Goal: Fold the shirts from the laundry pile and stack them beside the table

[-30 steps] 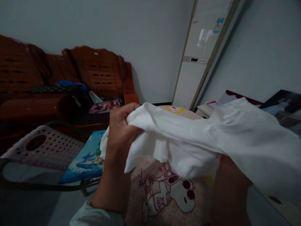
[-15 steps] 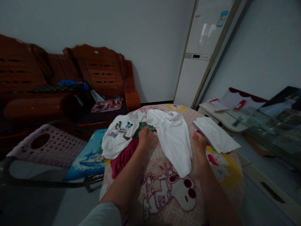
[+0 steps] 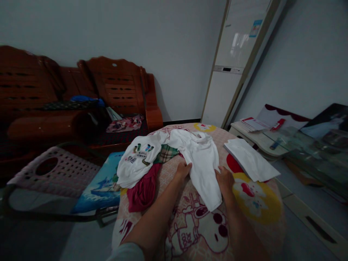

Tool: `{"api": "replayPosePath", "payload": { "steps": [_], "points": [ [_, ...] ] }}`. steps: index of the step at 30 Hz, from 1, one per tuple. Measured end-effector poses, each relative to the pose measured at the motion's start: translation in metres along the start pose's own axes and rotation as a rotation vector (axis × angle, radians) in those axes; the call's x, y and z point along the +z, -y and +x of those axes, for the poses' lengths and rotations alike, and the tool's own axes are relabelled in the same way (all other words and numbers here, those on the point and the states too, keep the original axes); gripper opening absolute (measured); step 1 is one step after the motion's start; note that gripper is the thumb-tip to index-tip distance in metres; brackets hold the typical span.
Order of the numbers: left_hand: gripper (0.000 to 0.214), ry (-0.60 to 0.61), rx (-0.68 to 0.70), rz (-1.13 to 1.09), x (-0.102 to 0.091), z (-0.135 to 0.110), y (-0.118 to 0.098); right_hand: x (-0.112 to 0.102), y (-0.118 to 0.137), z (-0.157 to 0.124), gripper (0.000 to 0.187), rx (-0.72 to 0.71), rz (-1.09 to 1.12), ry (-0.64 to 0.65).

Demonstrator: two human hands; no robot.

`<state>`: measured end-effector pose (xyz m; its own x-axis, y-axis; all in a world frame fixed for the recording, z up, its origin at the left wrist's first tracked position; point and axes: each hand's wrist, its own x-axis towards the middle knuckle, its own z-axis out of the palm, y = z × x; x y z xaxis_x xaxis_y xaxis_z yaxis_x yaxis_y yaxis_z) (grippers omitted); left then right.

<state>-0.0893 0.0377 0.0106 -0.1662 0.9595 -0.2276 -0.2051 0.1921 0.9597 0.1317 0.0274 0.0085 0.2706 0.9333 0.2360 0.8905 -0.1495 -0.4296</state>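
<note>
A plain white garment [image 3: 202, 159] lies spread lengthwise on a round table with a pink cartoon-print cloth [image 3: 195, 224]. My left hand [image 3: 182, 169] rests at the garment's left edge, fingers curled onto the fabric. My right hand [image 3: 224, 180] sits at its right edge, fingers bent against the cloth. Left of them lie a white printed T-shirt [image 3: 137, 157], a green plaid piece [image 3: 166, 153] and a dark red garment [image 3: 143, 188]. A folded white garment [image 3: 248, 159] lies to the right.
A pink perforated plastic stool [image 3: 51, 170] and a blue picture cushion [image 3: 99, 183] stand left of the table. A wooden sofa [image 3: 81, 94] with clothes lines the far wall. A tall white air conditioner [image 3: 231, 72] stands in the corner; a low cabinet with papers [image 3: 261, 130] is at the right.
A second ago both hands held the white garment up close to the camera. It now lies flat on the table, and my hands have drawn in to its two side edges.
</note>
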Motion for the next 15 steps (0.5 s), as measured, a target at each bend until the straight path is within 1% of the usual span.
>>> {"api": "replayPosePath", "payload": {
  "steps": [2, 3, 5, 7, 9, 10, 12, 14, 15],
  "points": [
    [0.019, -0.012, -0.021, -0.132, 0.005, -0.006, -0.002, -0.001, -0.001, -0.001, 0.026, 0.023, 0.052, 0.001],
    [0.02, -0.03, -0.034, -0.213, 0.006, -0.008, -0.005, -0.002, -0.002, -0.001, 0.025, 0.026, 0.112, -0.018],
    [0.019, -0.097, -0.049, -0.353, 0.003, -0.011, -0.015, -0.004, -0.006, -0.002, 0.026, 0.033, 0.298, -0.101],
    [0.015, -0.208, -0.012, -0.426, -0.006, -0.013, -0.026, -0.008, -0.013, -0.002, 0.026, 0.084, 0.507, -0.223],
    [0.014, -0.315, 0.072, -0.434, -0.02, -0.013, -0.035, -0.012, -0.022, -0.002, 0.026, 0.179, 0.664, -0.33],
    [0.014, -0.34, 0.113, -0.424, -0.028, -0.014, -0.038, -0.015, -0.027, -0.002, 0.026, 0.223, 0.717, -0.363],
    [0.014, -0.328, 0.16, -0.378, -0.042, -0.016, -0.041, -0.023, -0.036, -0.001, 0.026, 0.27, 0.781, -0.385],
    [0.012, -0.297, 0.177, -0.287, -0.051, -0.02, -0.04, -0.032, -0.044, -0.001, 0.026, 0.264, 0.785, -0.376],
    [0.011, -0.296, 0.182, -0.228, -0.055, -0.022, -0.038, -0.037, -0.047, -0.002, 0.026, 0.244, 0.747, -0.376]
  ]
}}
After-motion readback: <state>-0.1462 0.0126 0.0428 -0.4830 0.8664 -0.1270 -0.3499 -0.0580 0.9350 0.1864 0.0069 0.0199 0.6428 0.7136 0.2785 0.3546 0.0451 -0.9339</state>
